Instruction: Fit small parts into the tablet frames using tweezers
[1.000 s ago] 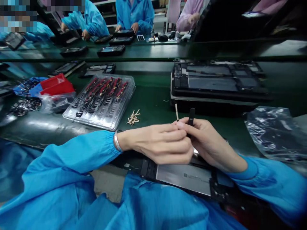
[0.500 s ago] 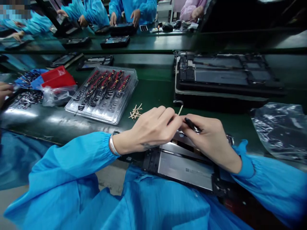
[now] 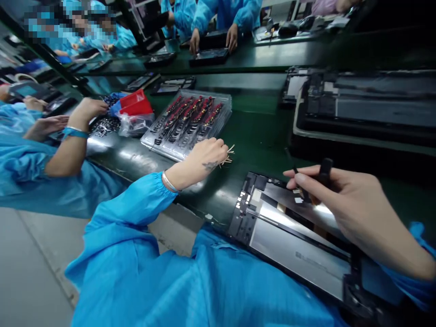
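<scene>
1. A dark green bench (image 3: 259,131) runs across the view, with a raised shelf at the back, where a person in blue has both hands on a black device (image 3: 209,56).
2. At left, a neighbour's arm in a blue sleeve reaches along the bench, the hand (image 3: 86,111) near the red box.
3. A stack of black tablets (image 3: 371,106) stands at the right, beyond the person's right hand.
4. One opened tablet (image 3: 299,259) lies slanted at the near edge, its insides facing up, partly under the right hand.
5. A clear plastic tray (image 3: 160,151) holds rows of red and black parts, left of centre.
6. The red box (image 3: 136,104) sits just left of the tray.
7. The right hand (image 3: 357,204) is closed around a black tool (image 3: 326,169), whose rounded end sticks up between the fingers.
8. The left hand (image 3: 204,156) bends down over the pale strips; its fingertips are hidden, so I cannot tell whether it grips any.
9. A small dark piece (image 3: 304,193) shows at the right thumb, above the opened tablet.
10. Thin pale strips (image 3: 229,159) lie loosely piled beside the tray.
</scene>
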Available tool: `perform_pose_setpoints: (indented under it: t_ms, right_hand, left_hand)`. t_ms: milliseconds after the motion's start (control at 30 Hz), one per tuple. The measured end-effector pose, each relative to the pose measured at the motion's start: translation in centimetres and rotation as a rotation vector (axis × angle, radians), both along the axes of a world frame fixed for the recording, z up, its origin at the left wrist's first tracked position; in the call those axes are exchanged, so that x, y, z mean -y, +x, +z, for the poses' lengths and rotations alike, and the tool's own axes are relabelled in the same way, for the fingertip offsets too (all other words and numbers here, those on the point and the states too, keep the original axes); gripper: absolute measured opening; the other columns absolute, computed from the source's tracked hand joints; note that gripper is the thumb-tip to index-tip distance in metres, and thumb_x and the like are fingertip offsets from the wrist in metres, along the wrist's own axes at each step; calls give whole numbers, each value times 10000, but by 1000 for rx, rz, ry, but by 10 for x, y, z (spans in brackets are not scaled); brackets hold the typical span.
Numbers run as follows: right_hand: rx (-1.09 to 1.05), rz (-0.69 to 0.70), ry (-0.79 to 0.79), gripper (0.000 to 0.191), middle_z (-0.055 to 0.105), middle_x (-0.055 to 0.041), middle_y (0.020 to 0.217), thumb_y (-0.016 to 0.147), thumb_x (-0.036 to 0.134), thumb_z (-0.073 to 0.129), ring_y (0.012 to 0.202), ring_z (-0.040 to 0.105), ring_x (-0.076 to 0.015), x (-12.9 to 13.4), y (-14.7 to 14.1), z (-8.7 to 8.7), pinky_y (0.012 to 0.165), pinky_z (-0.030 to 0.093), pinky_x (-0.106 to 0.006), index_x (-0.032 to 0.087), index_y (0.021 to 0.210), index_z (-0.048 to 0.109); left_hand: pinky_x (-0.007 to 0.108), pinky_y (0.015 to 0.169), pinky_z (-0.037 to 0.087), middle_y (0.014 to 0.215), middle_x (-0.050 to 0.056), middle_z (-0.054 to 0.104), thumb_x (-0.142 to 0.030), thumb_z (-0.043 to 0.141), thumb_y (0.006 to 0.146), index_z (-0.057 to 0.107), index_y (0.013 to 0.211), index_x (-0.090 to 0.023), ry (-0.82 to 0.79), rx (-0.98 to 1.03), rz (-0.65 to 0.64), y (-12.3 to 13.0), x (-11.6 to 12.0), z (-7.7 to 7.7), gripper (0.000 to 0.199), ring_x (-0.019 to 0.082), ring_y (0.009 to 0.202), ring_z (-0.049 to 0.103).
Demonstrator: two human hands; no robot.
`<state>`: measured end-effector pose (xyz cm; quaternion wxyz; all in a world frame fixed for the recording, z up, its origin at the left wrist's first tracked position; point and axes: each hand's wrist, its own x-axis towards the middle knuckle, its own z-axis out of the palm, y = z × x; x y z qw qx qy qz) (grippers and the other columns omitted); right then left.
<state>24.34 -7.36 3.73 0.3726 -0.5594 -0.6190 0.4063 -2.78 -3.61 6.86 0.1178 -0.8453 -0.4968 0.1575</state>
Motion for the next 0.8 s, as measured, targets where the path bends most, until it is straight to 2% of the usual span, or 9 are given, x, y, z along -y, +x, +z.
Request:
perform_pose_setpoints:
  t_ms: [67, 167, 267, 333, 467, 533, 600, 667, 800]
  right_hand:
    - [-41, -21, -38, 388, 773, -98, 925, 755, 606, 765, 919, 726, -303, 1, 0, -2, 679, 561, -375, 219, 754, 779]
    - [-156, -20, -72, 338, 772, -80, 966, 794, 558, 791, 945, 718, -257, 3, 0, -7, 706, 547, -326, 220, 809, 786]
    - [-285, -3, -112, 310, 773, -63, 1013, 818, 521, 802, 855, 705, -192, 5, -1, -11, 713, 529, -292, 212, 826, 784]
    - [-333, 5, -117, 312, 773, -64, 1009, 819, 514, 807, 839, 697, -177, 5, -2, -10, 715, 525, -281, 203, 823, 786]
    - [-333, 6, -99, 307, 771, -74, 988, 815, 499, 814, 917, 700, -197, 4, -2, -3, 737, 530, -273, 194, 787, 789]
    - [-329, 8, -121, 312, 769, -82, 992, 797, 504, 825, 905, 700, -207, 2, -2, -2, 696, 536, -275, 196, 763, 788]
    - [-339, 10, -154, 318, 767, -92, 997, 770, 513, 842, 882, 702, -220, 1, -1, -3, 649, 544, -283, 201, 746, 788]
    - [-348, 8, -179, 324, 767, -96, 981, 737, 528, 861, 868, 703, -231, 0, 0, -6, 635, 558, -297, 212, 747, 791]
    - [-334, 0, -205, 365, 761, -84, 908, 691, 587, 872, 886, 706, -245, -1, 1, -9, 674, 577, -315, 241, 787, 804]
  left_hand:
    - [348, 808, 487, 1086, 146, 666, 40, 392, 942, 618, 1167, -72, -11, 2, -21, -1, 1, 2, 338, 253, 989, 636]
    - [379, 862, 485, 1156, 164, 646, 3, 388, 970, 576, 1282, -68, 164, 123, -110, 3, 4, 1, 371, 273, 1056, 612]
    - [316, 804, 477, 1046, 89, 651, -150, 379, 1067, 626, 1154, -141, 227, 371, -269, 15, 4, -4, 263, 207, 944, 611]
    - [299, 745, 462, 954, 60, 639, -211, 394, 1080, 635, 1049, -155, 200, 408, -333, 21, 0, -8, 249, 190, 866, 602]
    - [332, 721, 449, 924, 95, 640, -139, 448, 1013, 634, 949, -123, 222, 189, -186, 16, -14, -11, 197, 233, 844, 601]
    - [334, 734, 451, 958, 108, 648, -100, 436, 995, 641, 1025, -107, 193, 142, -110, 5, -21, -12, 207, 245, 878, 613]
    - [317, 726, 446, 993, 101, 648, -93, 416, 1000, 634, 1114, -112, 130, 168, -83, -5, -24, -14, 247, 230, 870, 620]
    - [298, 731, 446, 1016, 94, 640, -102, 401, 1011, 638, 1115, -126, 65, 236, -71, -13, -26, -15, 260, 207, 850, 621]
    - [277, 856, 468, 1065, 100, 628, -132, 424, 1021, 656, 1093, -122, -87, 378, -115, -27, -27, -12, 243, 190, 940, 625]
